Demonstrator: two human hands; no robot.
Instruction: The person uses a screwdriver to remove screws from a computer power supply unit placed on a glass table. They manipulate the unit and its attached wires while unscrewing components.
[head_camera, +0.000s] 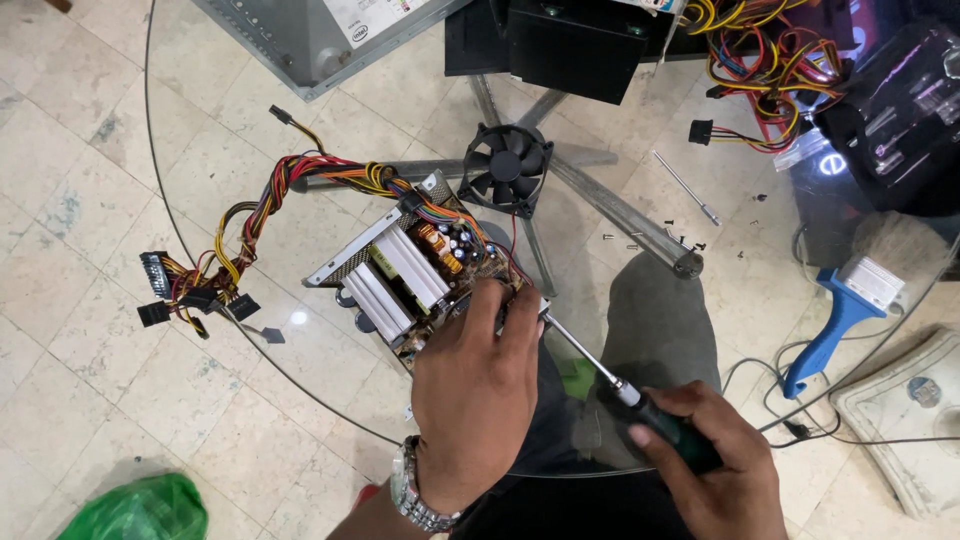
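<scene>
Opened power supply unit (415, 270), cover off, lying on a round glass table (200, 260); its circuit board with heat sinks and capacitors faces up. The unit's long axis runs diagonally, from lower left toward upper right, where a bundle of coloured wires (300, 180) leaves it and curves left to black connectors (185, 295). The left hand (475, 395) rests palm down on the unit's near right corner, fingers spread slightly and pressed on the board's edge; a metal wristwatch (415, 490) sits at the wrist. The screwdriver (600, 375) points up and left, its tip meeting the unit just beside the left fingertips, its shaft slanting down and right to a dark green handle. The right hand (715, 460) wraps that handle, fingers closed round it, thumb on top. Just beyond the unit lies a black fan (507, 167); further right, loose screws (680, 240), a metal rod (685, 187) and a blue-handled brush (850, 310).
</scene>
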